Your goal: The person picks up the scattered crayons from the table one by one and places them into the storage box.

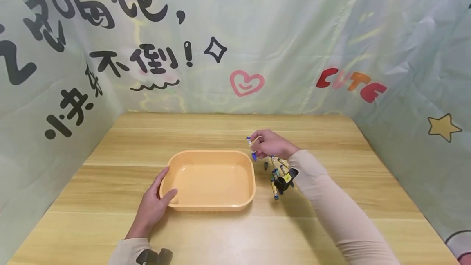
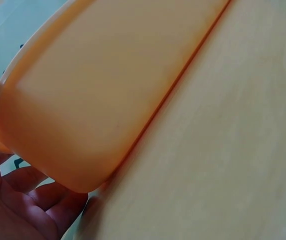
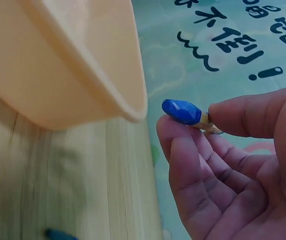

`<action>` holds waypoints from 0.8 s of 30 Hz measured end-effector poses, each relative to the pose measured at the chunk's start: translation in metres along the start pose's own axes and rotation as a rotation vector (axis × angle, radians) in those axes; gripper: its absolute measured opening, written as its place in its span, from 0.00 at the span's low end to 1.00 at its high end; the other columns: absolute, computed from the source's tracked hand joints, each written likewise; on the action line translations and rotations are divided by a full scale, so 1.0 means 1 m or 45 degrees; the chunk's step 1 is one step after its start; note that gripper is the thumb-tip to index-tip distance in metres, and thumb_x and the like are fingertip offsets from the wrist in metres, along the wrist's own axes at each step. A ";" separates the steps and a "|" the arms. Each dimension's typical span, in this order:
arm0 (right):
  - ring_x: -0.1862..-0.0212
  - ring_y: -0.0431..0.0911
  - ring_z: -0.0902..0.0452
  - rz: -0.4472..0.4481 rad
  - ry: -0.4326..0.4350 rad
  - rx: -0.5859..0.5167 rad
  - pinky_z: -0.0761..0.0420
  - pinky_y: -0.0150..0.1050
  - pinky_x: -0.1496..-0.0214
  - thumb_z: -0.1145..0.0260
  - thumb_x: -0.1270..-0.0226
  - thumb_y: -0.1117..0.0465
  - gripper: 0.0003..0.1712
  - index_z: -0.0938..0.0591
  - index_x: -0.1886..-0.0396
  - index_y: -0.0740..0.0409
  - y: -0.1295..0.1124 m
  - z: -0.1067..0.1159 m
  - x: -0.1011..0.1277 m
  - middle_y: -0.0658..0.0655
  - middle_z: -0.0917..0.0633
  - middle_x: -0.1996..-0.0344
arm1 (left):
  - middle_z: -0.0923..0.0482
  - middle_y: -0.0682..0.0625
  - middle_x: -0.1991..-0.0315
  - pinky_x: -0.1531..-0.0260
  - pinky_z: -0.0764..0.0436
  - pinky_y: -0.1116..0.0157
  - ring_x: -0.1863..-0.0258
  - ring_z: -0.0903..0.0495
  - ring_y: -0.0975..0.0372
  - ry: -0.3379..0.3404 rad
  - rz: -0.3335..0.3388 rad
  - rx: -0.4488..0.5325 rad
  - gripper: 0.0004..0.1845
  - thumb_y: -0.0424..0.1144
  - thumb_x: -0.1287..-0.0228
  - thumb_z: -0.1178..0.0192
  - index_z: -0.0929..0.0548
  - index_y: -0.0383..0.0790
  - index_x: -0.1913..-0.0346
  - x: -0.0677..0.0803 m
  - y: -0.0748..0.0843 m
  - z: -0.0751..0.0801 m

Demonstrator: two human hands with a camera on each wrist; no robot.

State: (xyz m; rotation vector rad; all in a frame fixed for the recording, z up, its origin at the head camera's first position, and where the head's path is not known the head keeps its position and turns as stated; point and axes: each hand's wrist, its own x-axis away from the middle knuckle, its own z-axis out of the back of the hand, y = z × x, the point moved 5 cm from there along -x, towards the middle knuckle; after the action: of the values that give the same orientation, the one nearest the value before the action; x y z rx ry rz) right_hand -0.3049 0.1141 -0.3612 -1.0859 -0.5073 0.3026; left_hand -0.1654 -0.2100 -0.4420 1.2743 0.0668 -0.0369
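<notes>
Left hand [image 1: 153, 201] and right hand [image 1: 274, 144] are both holding things. The left one grips an orange tub [image 1: 207, 208] by its left end. Its thumb goes over the rim at the near corner, and its fingers press on the outside of the wall. That arm comes up from the bottom of the head view.

The right one pinches a crayon [image 3: 185, 113] between the thumb and the fingers. The crayon is up off the table [image 1: 220, 134], just past the tub's far right corner and outside the rim. Its fat blue tip pokes out of the grip on the side nearer the person. The right arm is long and stretched out, and it slants forward and to the left.

Under that arm, to the right of the tub, more crayons [image 1: 276, 173] lie in a messy heap on the table. A little black camera [image 1: 285, 181] on the right wrist gets in the way and hides some of them. So I can't count them all. The tub's right wall stands between the heap and the inside of the tub.

Behind the table hangs a pale green cloth [image 1: 279, 32] with big black writing [image 1: 128, 60], a pink heart [image 1: 246, 93] and the word CUTE. A yellow star [image 1: 444, 127] is on the right side.
</notes>
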 end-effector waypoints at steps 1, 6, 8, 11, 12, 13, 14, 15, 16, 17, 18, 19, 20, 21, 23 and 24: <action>0.71 0.46 0.24 -0.005 -0.012 -0.006 0.18 0.46 0.60 0.43 0.31 0.69 0.18 0.32 0.44 0.72 -0.001 -0.003 -0.001 0.59 0.23 0.68 | 0.49 0.38 0.25 0.50 0.34 0.82 0.31 0.41 0.45 -0.003 -0.002 0.003 0.37 0.36 0.32 0.40 0.45 0.42 0.24 0.000 0.000 0.000; 0.71 0.46 0.21 -0.006 -0.062 -0.031 0.17 0.46 0.59 0.42 0.32 0.70 0.20 0.32 0.43 0.74 -0.004 -0.015 -0.007 0.59 0.21 0.69 | 0.50 0.39 0.25 0.50 0.35 0.84 0.31 0.41 0.45 -0.018 -0.026 -0.004 0.38 0.38 0.31 0.40 0.46 0.42 0.24 0.002 0.000 0.001; 0.71 0.46 0.21 -0.001 -0.076 -0.031 0.17 0.44 0.61 0.42 0.32 0.70 0.20 0.32 0.43 0.74 -0.005 -0.019 -0.010 0.59 0.21 0.69 | 0.50 0.39 0.25 0.49 0.35 0.83 0.31 0.41 0.45 -0.018 -0.035 -0.012 0.38 0.38 0.31 0.40 0.46 0.42 0.24 0.001 0.001 0.001; 0.71 0.47 0.21 0.002 -0.098 -0.021 0.18 0.40 0.64 0.42 0.32 0.70 0.20 0.32 0.43 0.74 -0.008 -0.024 -0.013 0.59 0.20 0.70 | 0.50 0.39 0.25 0.49 0.35 0.83 0.31 0.41 0.45 -0.014 -0.040 -0.027 0.37 0.39 0.31 0.40 0.46 0.43 0.24 0.000 0.001 0.001; 0.71 0.47 0.21 0.002 -0.106 -0.014 0.18 0.39 0.65 0.42 0.32 0.70 0.20 0.31 0.43 0.73 -0.008 -0.025 -0.015 0.59 0.20 0.70 | 0.49 0.39 0.25 0.49 0.35 0.83 0.31 0.41 0.45 -0.012 -0.039 -0.030 0.37 0.39 0.31 0.40 0.46 0.43 0.24 0.000 0.001 0.001; 0.70 0.47 0.20 0.002 -0.115 -0.008 0.18 0.38 0.66 0.42 0.32 0.70 0.19 0.31 0.43 0.73 -0.009 -0.027 -0.016 0.59 0.19 0.70 | 0.49 0.39 0.25 0.50 0.34 0.83 0.31 0.40 0.45 -0.009 -0.037 -0.033 0.37 0.39 0.31 0.40 0.46 0.43 0.24 0.000 0.001 0.001; 0.70 0.47 0.20 0.001 -0.125 0.000 0.18 0.37 0.66 0.42 0.32 0.70 0.19 0.30 0.44 0.72 -0.010 -0.029 -0.018 0.59 0.19 0.70 | 0.49 0.39 0.25 0.50 0.34 0.83 0.32 0.40 0.45 -0.008 -0.035 -0.038 0.37 0.39 0.31 0.40 0.46 0.43 0.24 -0.001 0.001 0.001; 0.70 0.47 0.20 0.000 -0.134 0.009 0.18 0.37 0.66 0.41 0.32 0.70 0.18 0.30 0.45 0.71 -0.011 -0.031 -0.019 0.59 0.19 0.70 | 0.49 0.38 0.25 0.50 0.34 0.83 0.32 0.40 0.45 -0.008 -0.037 -0.043 0.37 0.39 0.31 0.40 0.46 0.43 0.24 -0.001 0.001 0.001; 0.70 0.47 0.19 -0.003 -0.141 0.015 0.18 0.36 0.66 0.41 0.32 0.70 0.17 0.29 0.45 0.71 -0.012 -0.033 -0.021 0.59 0.19 0.69 | 0.48 0.38 0.26 0.50 0.34 0.82 0.32 0.39 0.45 -0.007 -0.038 -0.049 0.37 0.39 0.31 0.40 0.46 0.43 0.24 -0.001 0.000 0.002; 0.69 0.47 0.19 -0.006 -0.152 0.017 0.18 0.37 0.65 0.41 0.33 0.70 0.17 0.29 0.46 0.70 -0.012 -0.035 -0.022 0.59 0.19 0.69 | 0.48 0.38 0.26 0.50 0.34 0.82 0.32 0.39 0.45 -0.006 -0.039 -0.049 0.37 0.39 0.31 0.40 0.45 0.43 0.24 -0.001 0.000 0.002; 0.69 0.47 0.19 -0.009 -0.164 0.023 0.18 0.37 0.65 0.41 0.33 0.70 0.16 0.28 0.46 0.69 -0.013 -0.037 -0.023 0.59 0.19 0.70 | 0.48 0.38 0.26 0.50 0.33 0.82 0.32 0.39 0.45 -0.005 -0.040 -0.050 0.37 0.39 0.31 0.40 0.45 0.42 0.24 -0.001 0.000 0.002; 0.70 0.47 0.19 -0.011 -0.175 0.027 0.18 0.37 0.65 0.41 0.33 0.71 0.16 0.28 0.47 0.69 -0.015 -0.040 -0.024 0.60 0.19 0.70 | 0.47 0.37 0.26 0.50 0.33 0.82 0.32 0.39 0.45 -0.004 -0.041 -0.050 0.37 0.39 0.31 0.40 0.45 0.42 0.24 -0.001 0.000 0.002; 0.70 0.47 0.19 -0.016 -0.183 0.033 0.17 0.37 0.65 0.41 0.33 0.71 0.15 0.28 0.48 0.68 -0.016 -0.042 -0.026 0.60 0.19 0.70 | 0.47 0.37 0.26 0.50 0.33 0.82 0.32 0.39 0.45 -0.005 -0.042 -0.050 0.37 0.39 0.31 0.40 0.45 0.42 0.24 0.000 0.000 0.002; 0.70 0.47 0.19 -0.018 -0.192 0.039 0.17 0.37 0.65 0.40 0.33 0.71 0.14 0.28 0.49 0.67 -0.017 -0.044 -0.027 0.60 0.19 0.70 | 0.47 0.37 0.26 0.50 0.33 0.82 0.32 0.39 0.45 -0.004 -0.042 -0.051 0.37 0.39 0.31 0.40 0.45 0.42 0.24 0.000 0.000 0.002; 0.71 0.46 0.19 -0.024 -0.218 0.050 0.17 0.37 0.67 0.40 0.34 0.72 0.14 0.28 0.49 0.67 -0.018 -0.049 -0.030 0.60 0.19 0.71 | 0.47 0.37 0.26 0.49 0.33 0.82 0.32 0.39 0.45 -0.004 -0.041 -0.047 0.37 0.39 0.31 0.40 0.45 0.42 0.24 0.000 0.000 0.002; 0.72 0.46 0.20 -0.027 -0.232 0.060 0.17 0.37 0.68 0.40 0.34 0.72 0.14 0.27 0.50 0.66 -0.019 -0.051 -0.031 0.59 0.19 0.71 | 0.47 0.37 0.26 0.49 0.34 0.82 0.32 0.39 0.45 -0.002 -0.039 -0.048 0.37 0.39 0.31 0.40 0.45 0.42 0.24 0.000 -0.001 0.002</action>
State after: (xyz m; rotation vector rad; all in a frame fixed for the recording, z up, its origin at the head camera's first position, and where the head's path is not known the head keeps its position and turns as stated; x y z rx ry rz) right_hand -0.3041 0.0523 -0.3709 -1.0117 -0.6703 0.3955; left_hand -0.1650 -0.2121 -0.4423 1.2356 0.0852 -0.0632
